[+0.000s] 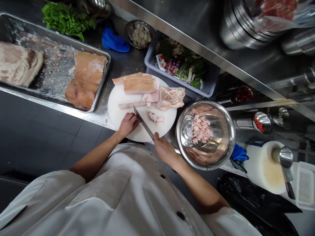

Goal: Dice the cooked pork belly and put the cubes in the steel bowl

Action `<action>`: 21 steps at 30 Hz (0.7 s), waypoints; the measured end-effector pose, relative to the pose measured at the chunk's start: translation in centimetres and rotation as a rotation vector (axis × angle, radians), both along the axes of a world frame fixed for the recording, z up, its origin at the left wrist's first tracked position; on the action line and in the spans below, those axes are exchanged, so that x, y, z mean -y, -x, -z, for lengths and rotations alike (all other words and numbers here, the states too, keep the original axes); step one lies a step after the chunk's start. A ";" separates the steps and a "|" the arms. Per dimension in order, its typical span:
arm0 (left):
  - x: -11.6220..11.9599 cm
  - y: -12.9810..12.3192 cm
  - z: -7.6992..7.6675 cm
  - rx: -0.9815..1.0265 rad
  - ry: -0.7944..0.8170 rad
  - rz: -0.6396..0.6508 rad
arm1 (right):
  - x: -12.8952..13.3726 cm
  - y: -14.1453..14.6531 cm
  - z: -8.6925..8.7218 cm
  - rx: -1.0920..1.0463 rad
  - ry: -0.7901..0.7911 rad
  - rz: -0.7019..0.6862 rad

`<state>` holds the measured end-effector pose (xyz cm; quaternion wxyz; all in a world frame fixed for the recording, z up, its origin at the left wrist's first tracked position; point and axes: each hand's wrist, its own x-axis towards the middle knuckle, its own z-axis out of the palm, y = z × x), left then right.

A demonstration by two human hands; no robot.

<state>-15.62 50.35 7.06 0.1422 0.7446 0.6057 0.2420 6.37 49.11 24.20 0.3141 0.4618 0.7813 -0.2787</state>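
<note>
My right hand [164, 150] is closed round the handle of a knife [145, 124], its blade slanting up and left over a round white cutting board [115, 119]. Close to the blade's left side, my left hand [128, 124] rests on the board with curled fingers; whatever they hold, if anything, is hidden. Just beyond the knife tip lies a thin strip of pork [132, 105]. Small cut pieces of pork [155, 118] sit right of the blade. Skin-on pork slabs [138, 84] and a pale, rough-surfaced chunk of pork [171, 97] occupy the board's far side.
Right of the board stands a steel bowl [221, 149] with diced pork [201, 129]. A metal tray [92, 106] with large pork pieces is at left. Behind are a grey bin [180, 82] of scraps, a garlic bowl [139, 34], a blue cloth [113, 39] and leafy greens [66, 19].
</note>
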 end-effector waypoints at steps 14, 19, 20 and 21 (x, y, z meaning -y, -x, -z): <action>1.1 1.0 -0.1 0.036 -0.021 -0.069 | 0.6 0.8 -0.4 0.035 0.044 0.002; 1.4 1.4 -0.5 0.065 -0.016 -0.074 | -1.0 2.9 2.6 -0.010 -0.020 0.026; 1.5 1.6 -0.6 0.074 -0.021 -0.075 | -1.0 2.7 2.2 -0.017 -0.030 0.014; 1.7 1.7 -0.8 0.082 -0.027 -0.076 | -0.9 2.4 1.5 -0.018 -0.032 -0.001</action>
